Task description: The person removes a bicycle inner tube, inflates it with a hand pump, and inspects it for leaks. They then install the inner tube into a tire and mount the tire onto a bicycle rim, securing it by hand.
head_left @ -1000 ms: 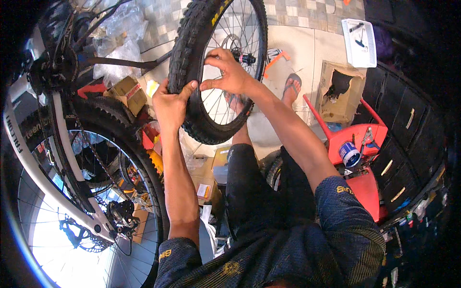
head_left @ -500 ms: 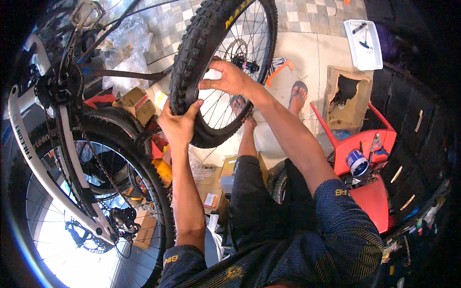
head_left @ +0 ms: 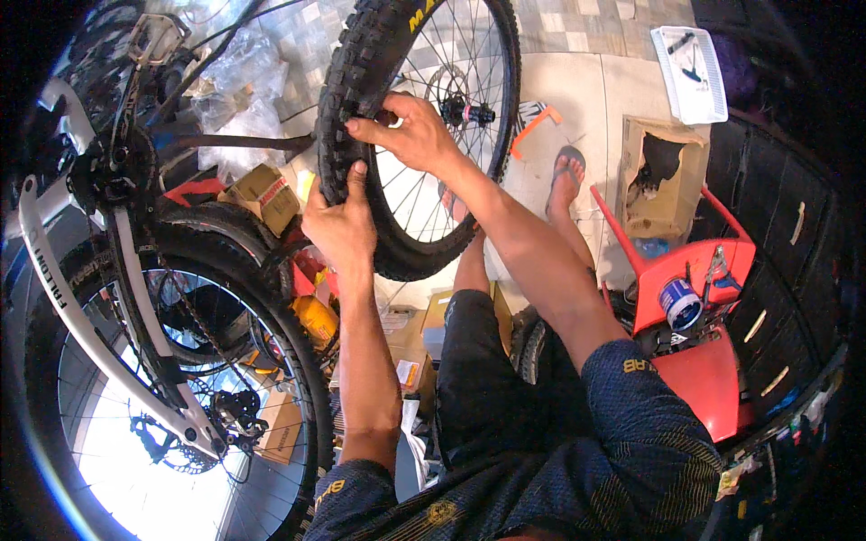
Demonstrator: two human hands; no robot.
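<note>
A bicycle wheel with a black knobby tyre (head_left: 347, 95) stands upright before me, its spokes and hub (head_left: 456, 110) visible. My left hand (head_left: 343, 225) grips the tyre's near left part, the thumb pointing up along the sidewall and the fingers hidden behind the tread. My right hand (head_left: 413, 135) is closed on the tyre just above it, thumb on the knobs and fingers curled at the inner sidewall and rim. The two thumbs are close together. Whether the tyre bead sits inside the rim there cannot be made out.
To the left stands a bicycle with a white frame (head_left: 99, 352). Clear plastic bags (head_left: 239, 117) and a cardboard box (head_left: 262, 198) lie beyond it. On the right are a red chair (head_left: 672, 288) holding a blue-and-white tub (head_left: 679, 305), an opened carton (head_left: 663, 180) and a white tray (head_left: 687, 77).
My right hand has shifted left and its thumb now lies over the tread. My left hand has moved slightly up the tyre, and the wheel has turned or tilted a little.
</note>
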